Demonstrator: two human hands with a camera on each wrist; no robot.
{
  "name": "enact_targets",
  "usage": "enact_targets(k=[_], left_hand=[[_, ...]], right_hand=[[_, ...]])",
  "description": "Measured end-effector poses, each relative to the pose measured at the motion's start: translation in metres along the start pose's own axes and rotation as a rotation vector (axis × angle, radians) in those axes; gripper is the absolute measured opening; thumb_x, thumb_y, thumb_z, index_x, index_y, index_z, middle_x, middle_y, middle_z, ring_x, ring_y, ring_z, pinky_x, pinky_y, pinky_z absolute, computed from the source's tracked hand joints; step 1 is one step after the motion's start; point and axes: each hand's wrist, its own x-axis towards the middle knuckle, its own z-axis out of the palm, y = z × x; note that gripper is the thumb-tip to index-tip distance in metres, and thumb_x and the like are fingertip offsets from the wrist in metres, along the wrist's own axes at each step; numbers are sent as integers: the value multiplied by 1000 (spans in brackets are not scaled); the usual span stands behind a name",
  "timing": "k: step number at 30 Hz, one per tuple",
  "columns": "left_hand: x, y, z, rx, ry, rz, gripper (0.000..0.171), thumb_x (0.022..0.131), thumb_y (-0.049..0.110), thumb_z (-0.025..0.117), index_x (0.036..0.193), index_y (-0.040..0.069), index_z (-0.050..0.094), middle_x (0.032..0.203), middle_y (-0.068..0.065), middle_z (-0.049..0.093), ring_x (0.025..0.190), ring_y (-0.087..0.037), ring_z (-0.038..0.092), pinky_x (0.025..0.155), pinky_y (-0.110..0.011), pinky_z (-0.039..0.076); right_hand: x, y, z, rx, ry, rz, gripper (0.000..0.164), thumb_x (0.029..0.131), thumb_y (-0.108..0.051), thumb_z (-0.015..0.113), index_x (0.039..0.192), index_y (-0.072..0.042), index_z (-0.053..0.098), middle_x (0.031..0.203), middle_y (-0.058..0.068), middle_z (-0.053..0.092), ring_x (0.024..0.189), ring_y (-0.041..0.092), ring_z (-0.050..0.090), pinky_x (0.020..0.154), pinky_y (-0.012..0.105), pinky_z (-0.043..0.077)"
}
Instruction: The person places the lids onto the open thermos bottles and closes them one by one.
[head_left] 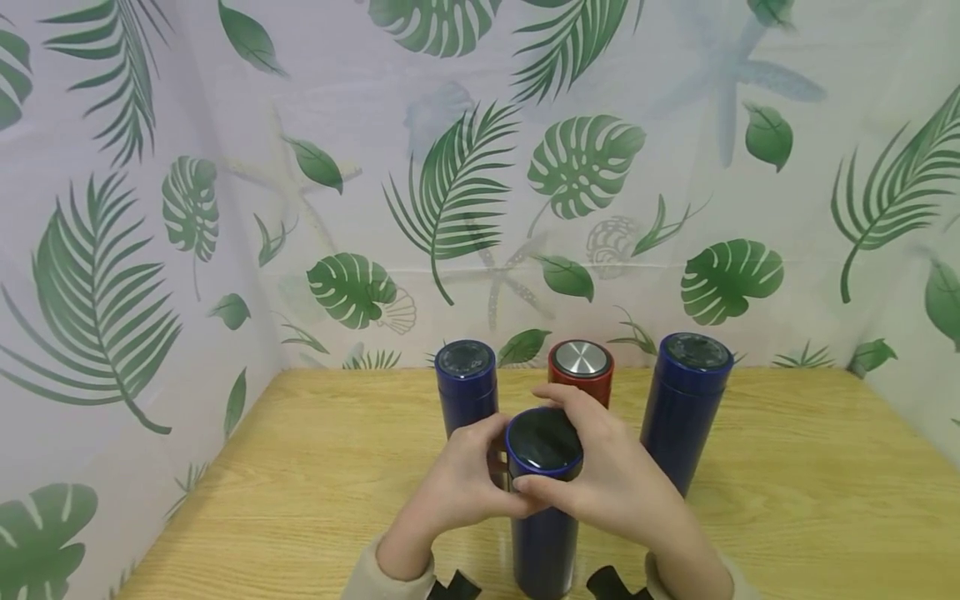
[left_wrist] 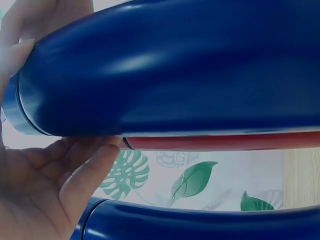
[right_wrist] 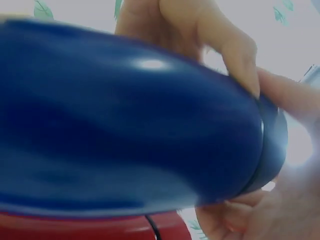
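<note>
A dark blue thermos (head_left: pixel 543 550) stands upright near the front of the table, its glossy black lid top (head_left: pixel 545 439) ringed in blue. My left hand (head_left: pixel 459 482) grips it from the left, just under the lid, with the thumb across the near side. From the right, my right hand (head_left: pixel 618 468) curls thumb and fingers round the lid. The blue body (left_wrist: pixel 175 75) fills much of the left wrist view, and a thin seam shows between lid and body. In the right wrist view, the lid (right_wrist: pixel 274 142) lies between the fingers; some fingertips are hidden behind the thermos.
Behind the hands stand another blue thermos (head_left: pixel 467 392) at left, a red thermos (head_left: pixel 592 388) with a silver lid top, and a taller-looking blue one (head_left: pixel 684 425) at right. The wooden table (head_left: pixel 315 467) meets a leaf-patterned cloth (head_left: pixel 480 192) at the back.
</note>
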Motion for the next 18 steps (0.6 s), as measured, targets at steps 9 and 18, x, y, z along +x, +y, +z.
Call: enact_targets(k=[9, 18], left_hand=[[0, -4, -4, -41, -59, -21, 53, 70, 7, 73, 117, 8, 48, 106, -7, 56, 93, -18, 58, 77, -27, 48], [3, -4, -1, -48, -49, -6, 55, 67, 5, 75, 116, 6, 50, 106, -7, 56, 95, -27, 55, 75, -27, 48]], right_hand=[[3, 18, -8, 196, -154, -126, 71, 71, -18, 74, 130, -15, 34, 118, 5, 51, 92, 13, 56, 76, 30, 47], [5, 21, -8, 255, -162, -128, 72, 71, -19, 75, 130, -19, 32, 117, -1, 52, 95, 13, 56, 80, 32, 45]])
